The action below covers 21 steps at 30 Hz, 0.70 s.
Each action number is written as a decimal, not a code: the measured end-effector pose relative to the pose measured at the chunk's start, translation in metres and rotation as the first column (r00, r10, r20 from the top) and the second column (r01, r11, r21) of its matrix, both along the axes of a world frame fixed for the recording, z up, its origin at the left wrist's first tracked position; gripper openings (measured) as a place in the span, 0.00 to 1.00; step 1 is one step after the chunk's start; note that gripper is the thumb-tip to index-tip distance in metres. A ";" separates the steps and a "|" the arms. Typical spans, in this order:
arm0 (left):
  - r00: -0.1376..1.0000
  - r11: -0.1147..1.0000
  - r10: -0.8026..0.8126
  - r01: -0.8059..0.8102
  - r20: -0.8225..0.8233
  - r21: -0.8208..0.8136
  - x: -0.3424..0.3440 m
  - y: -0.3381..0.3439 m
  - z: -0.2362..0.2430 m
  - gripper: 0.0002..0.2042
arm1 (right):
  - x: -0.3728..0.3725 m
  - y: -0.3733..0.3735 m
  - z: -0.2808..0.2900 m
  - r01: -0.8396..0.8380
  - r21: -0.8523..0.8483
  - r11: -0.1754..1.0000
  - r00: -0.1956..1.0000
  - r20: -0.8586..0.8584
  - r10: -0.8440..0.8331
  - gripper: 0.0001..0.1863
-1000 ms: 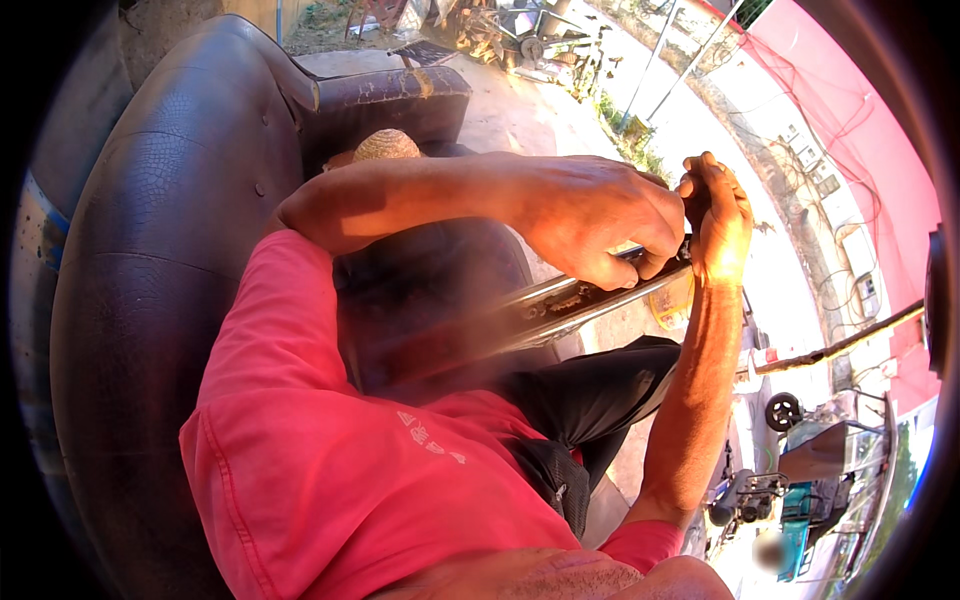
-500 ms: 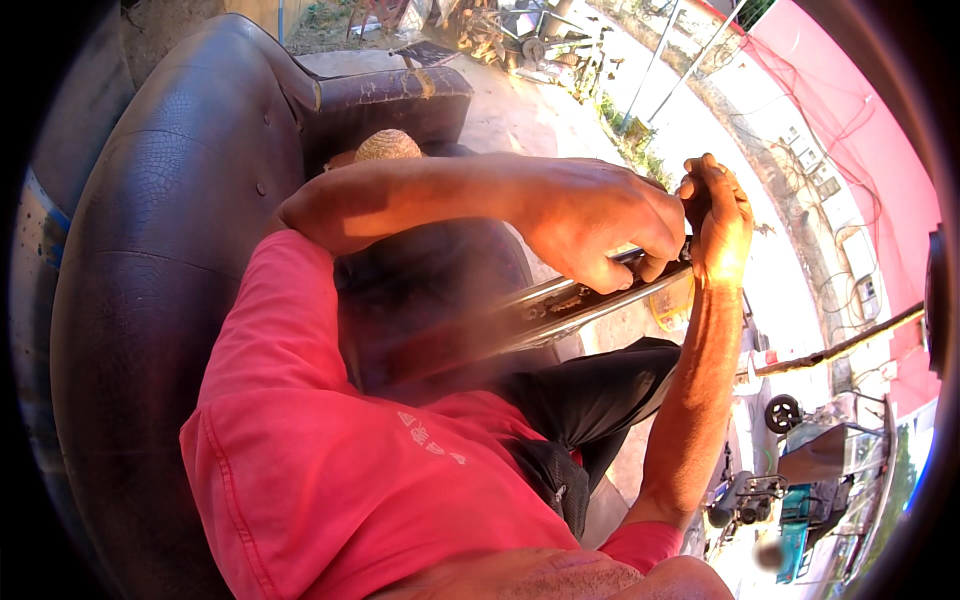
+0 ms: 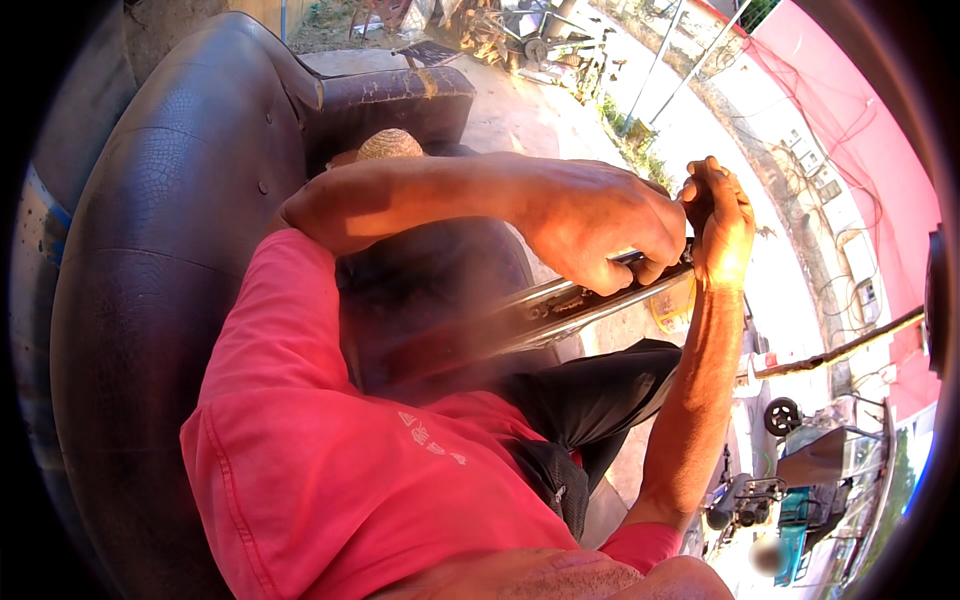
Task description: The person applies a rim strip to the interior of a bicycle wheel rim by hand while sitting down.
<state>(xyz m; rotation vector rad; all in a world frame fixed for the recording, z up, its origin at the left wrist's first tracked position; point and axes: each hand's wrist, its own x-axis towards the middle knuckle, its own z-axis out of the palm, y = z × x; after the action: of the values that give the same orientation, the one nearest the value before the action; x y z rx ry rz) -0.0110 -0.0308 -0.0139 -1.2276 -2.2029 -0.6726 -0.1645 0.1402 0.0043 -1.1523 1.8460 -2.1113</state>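
My left hand point(image 3: 620, 230) reaches across from the left with curled fingers gripping a long metal frame point(image 3: 560, 325), which has two shiny rails and dark fittings and runs diagonally over my lap. At the frame's upper right end, my right hand point(image 3: 722, 225) is raised with bent fingers closed round a dark part that is mostly hidden by both hands. The frame's lower left end is blurred by haze. A round tan woven object point(image 3: 390, 146) shows behind my left forearm.
I sit on a worn dark leather sofa point(image 3: 150, 300). A yellow container point(image 3: 672, 310) stands beyond the frame. A wooden pole point(image 3: 840, 345) and wheeled machinery point(image 3: 783, 417) are at right, a pink wall point(image 3: 880, 150) behind, and bikes or scrap point(image 3: 535, 45) at the back.
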 end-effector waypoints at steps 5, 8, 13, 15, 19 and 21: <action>0.996 0.996 0.088 -0.088 -0.003 -0.027 0.003 0.001 -0.001 0.04 | -0.001 0.001 0.000 -0.019 -0.003 1.000 1.000 0.008 0.019 0.15; 1.000 1.000 0.031 -0.031 -0.004 0.001 0.001 0.001 0.000 0.04 | -0.001 0.002 0.000 -0.013 0.004 1.000 1.000 0.009 0.013 0.15; 0.998 0.998 0.049 -0.050 -0.037 -0.026 0.000 0.001 0.000 0.05 | -0.001 0.001 0.000 -0.031 -0.008 0.999 1.000 -0.003 0.031 0.15; 0.996 0.997 0.076 -0.078 -0.040 -0.030 0.000 0.001 -0.001 0.05 | -0.001 0.000 0.000 -0.034 -0.008 0.999 0.999 0.004 0.034 0.15; 1.000 1.000 0.031 -0.031 -0.007 -0.003 0.000 0.001 -0.001 0.04 | 0.001 0.001 0.001 -0.021 0.001 1.000 1.000 0.003 0.021 0.15; 1.000 1.000 0.002 -0.002 -0.002 0.000 -0.001 0.000 0.000 0.04 | 0.001 0.000 0.001 -0.015 -0.002 1.000 1.000 0.009 0.015 0.15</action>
<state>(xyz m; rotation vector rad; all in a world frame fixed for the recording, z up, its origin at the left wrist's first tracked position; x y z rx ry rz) -0.0121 -0.0311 -0.0135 -1.2257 -2.2016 -0.6706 -0.1632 0.1406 0.0051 -1.1513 1.8265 -2.1075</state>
